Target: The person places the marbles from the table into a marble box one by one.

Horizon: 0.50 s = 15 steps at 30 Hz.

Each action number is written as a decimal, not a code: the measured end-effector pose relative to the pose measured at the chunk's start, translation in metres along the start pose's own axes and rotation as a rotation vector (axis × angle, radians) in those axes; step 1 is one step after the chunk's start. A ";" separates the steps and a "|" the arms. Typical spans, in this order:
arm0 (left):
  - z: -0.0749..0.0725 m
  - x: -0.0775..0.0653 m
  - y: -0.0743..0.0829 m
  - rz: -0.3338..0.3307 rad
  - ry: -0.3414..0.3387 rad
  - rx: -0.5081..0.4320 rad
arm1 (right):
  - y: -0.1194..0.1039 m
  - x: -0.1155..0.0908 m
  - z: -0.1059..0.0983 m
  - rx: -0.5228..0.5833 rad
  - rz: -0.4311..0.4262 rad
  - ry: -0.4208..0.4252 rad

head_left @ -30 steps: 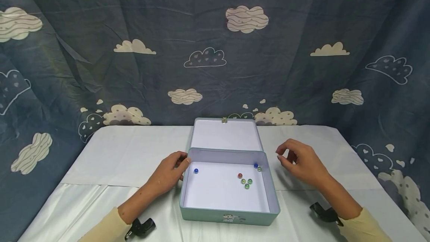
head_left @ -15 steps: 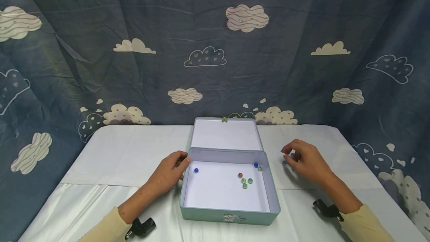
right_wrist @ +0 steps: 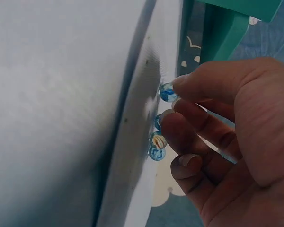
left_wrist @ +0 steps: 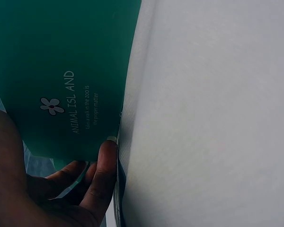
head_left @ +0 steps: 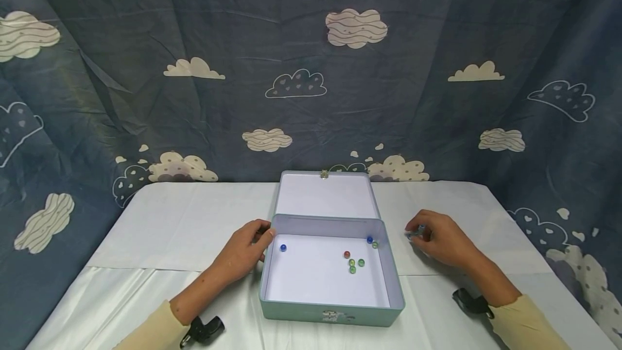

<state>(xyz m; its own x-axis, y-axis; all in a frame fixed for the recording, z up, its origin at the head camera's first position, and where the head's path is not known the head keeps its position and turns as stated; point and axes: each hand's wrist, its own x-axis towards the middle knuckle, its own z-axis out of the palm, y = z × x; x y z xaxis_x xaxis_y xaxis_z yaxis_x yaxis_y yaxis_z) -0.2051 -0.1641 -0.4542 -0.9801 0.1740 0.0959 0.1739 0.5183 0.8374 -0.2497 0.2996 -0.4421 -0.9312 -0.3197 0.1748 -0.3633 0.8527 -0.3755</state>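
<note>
A green tin box point(head_left: 330, 315) with a pale interior stands in the middle of the table, its hinged lid point(head_left: 328, 193) laid back. My left hand point(head_left: 247, 250) holds the box's left wall, thumb at the rim and fingers along the outside. Inside lie a red marble point(head_left: 347, 254), two blue ones and several green marbles point(head_left: 361, 262). To the right of the box, my right hand point(head_left: 444, 236) is low over the table. In the right wrist view its thumb and a fingertip pinch a clear blue marble point(right_wrist: 168, 92); several more marbles point(right_wrist: 157, 152) sit just below, partly behind the fingers.
A white cloth point(head_left: 160, 226) covers the table. Behind it hangs a dark blue curtain point(head_left: 301, 118) with cloud prints. The tin's outer side carries printed lettering point(left_wrist: 72, 101) in the left wrist view. Each wrist wears a black camera mount point(head_left: 471, 302).
My right hand has shifted slightly right and then lowered around the marbles on the table, some of which came into view. One green marble in the box rolled a little left. The left hand stays put.
</note>
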 end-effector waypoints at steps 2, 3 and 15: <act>0.000 0.000 0.000 0.000 0.000 -0.006 | 0.000 0.000 0.001 -0.003 0.000 -0.011; 0.000 0.000 0.000 -0.002 0.000 -0.009 | 0.000 0.000 0.002 -0.005 0.000 -0.016; 0.000 0.000 0.000 -0.002 0.002 -0.003 | 0.001 0.000 0.005 -0.026 -0.043 -0.018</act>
<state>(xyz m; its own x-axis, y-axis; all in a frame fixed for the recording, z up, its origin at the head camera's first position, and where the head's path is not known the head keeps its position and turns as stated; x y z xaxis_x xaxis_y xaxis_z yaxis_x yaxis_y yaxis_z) -0.2048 -0.1643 -0.4541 -0.9806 0.1715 0.0953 0.1718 0.5163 0.8390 -0.2500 0.2986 -0.4476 -0.9152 -0.3635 0.1738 -0.4023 0.8483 -0.3442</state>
